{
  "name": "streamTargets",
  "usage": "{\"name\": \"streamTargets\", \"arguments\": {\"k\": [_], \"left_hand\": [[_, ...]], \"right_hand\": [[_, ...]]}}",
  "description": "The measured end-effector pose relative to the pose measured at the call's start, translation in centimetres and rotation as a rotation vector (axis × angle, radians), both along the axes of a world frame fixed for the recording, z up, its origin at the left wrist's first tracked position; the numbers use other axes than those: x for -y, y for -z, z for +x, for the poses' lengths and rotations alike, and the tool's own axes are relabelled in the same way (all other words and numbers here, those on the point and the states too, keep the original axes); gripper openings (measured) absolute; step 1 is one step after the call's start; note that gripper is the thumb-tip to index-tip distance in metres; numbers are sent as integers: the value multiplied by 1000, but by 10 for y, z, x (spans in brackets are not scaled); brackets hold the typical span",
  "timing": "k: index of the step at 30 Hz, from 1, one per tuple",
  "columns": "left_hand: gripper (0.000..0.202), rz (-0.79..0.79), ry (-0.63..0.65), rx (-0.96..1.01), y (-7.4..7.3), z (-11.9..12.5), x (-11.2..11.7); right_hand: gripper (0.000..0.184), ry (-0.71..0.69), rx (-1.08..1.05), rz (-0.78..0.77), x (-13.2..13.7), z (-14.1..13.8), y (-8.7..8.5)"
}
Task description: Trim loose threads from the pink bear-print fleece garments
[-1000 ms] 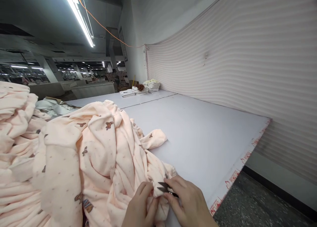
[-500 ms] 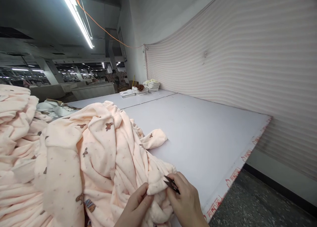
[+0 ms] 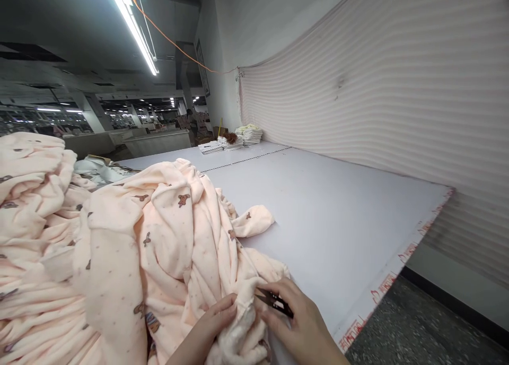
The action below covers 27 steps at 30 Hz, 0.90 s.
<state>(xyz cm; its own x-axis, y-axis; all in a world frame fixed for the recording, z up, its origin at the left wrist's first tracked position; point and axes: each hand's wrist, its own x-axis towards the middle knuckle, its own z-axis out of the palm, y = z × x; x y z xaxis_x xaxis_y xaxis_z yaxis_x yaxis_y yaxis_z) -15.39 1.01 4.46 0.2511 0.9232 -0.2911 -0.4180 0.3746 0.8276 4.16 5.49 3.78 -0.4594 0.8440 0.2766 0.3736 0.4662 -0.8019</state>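
Low down, right hand (image 3: 296, 322) pinching snips (image 3: 273, 300), left hand (image 3: 214, 325) gripping peach garment (image 3: 170, 248) edge

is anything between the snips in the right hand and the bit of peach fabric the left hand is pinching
Nothing visible does. The right hand holds the dark thread snips with their tips right at the peach fabric, which the left hand pinches beside them. No other object lies between them.

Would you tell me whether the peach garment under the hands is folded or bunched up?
Bunched up: the peach garment lies in crumpled ridges, one sleeve end trailing onto the table.
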Motion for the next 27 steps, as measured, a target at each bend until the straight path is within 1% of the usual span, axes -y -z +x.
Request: {"name": "streamTargets", "arguments": {"k": [1, 2, 5, 8, 11, 15, 18, 21, 24, 25, 27], "left_hand": [[27, 11, -9, -14, -1, -1, 0], [28, 27, -12, -32, -1, -1, 0], [35, 75, -5, -84, 2, -3, -2], [42, 87, 19, -90, 8, -4, -2], [42, 64, 25, -71, 12, -3, -2], [43, 61, 25, -85, 13, 1, -1], [41, 74, 35, -86, 11, 2, -1], [40, 84, 35, -116, 9, 2, 0], [37, 57, 16, -96, 7, 5, 2], [35, 42, 6, -96, 7, 5, 3], [37, 28, 13, -107, 8, 4, 3]], "right_hand": [[30, -27, 26, 29, 3, 2, -2], [33, -32, 64, 57, 6, 3, -3], [29, -9, 140, 102, 9, 2, -6], [27, -44, 99, 91, 7, 1, -9], [27, -77, 102, 65, 6, 4, -14], [29, -40, 203, 89, 9, 3, -17], [25, -34, 139, 71, 9, -1, -14], [21, 8, -12, 0, 7, -4, -8], [22, 53, -189, -139, 1, -10, -2], [22, 48, -235, -192, -1, -14, -1], [11, -8, -326, -325, -6, -21, 2]]}}
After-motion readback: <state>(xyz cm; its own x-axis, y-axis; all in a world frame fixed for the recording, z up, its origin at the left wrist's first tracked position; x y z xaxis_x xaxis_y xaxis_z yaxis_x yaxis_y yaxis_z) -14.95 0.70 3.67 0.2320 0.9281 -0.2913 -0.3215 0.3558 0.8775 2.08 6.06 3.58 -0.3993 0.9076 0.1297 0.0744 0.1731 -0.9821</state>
